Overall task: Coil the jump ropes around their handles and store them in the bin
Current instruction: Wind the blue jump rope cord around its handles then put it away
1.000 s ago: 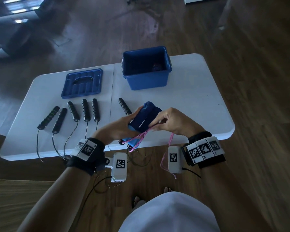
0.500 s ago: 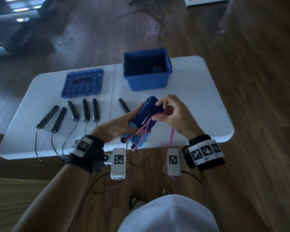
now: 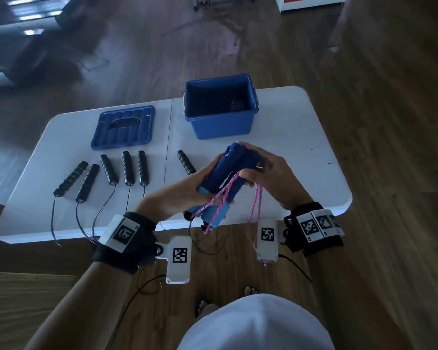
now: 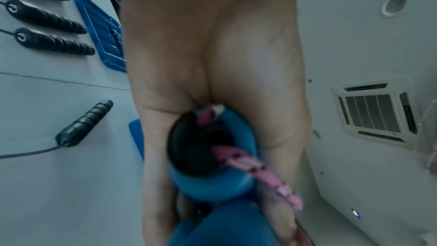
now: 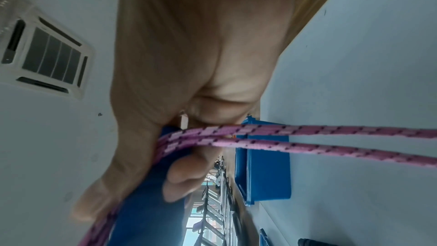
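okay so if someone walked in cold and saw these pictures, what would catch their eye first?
Probably the pair of blue handles held above the white table's near edge, the left hand gripping them while the right hand leads the bright pink rope across them. Behind stands the open blue bin, and six black handles lie in a row to the left.

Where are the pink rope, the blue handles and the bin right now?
pink rope [image 5: 331,130]: right wrist view, upper strand stretched past the hand.
blue handles [image 3: 223,173]: head view, the pair's dark blue shaft.
bin [image 3: 220,123]: head view, near outer wall.
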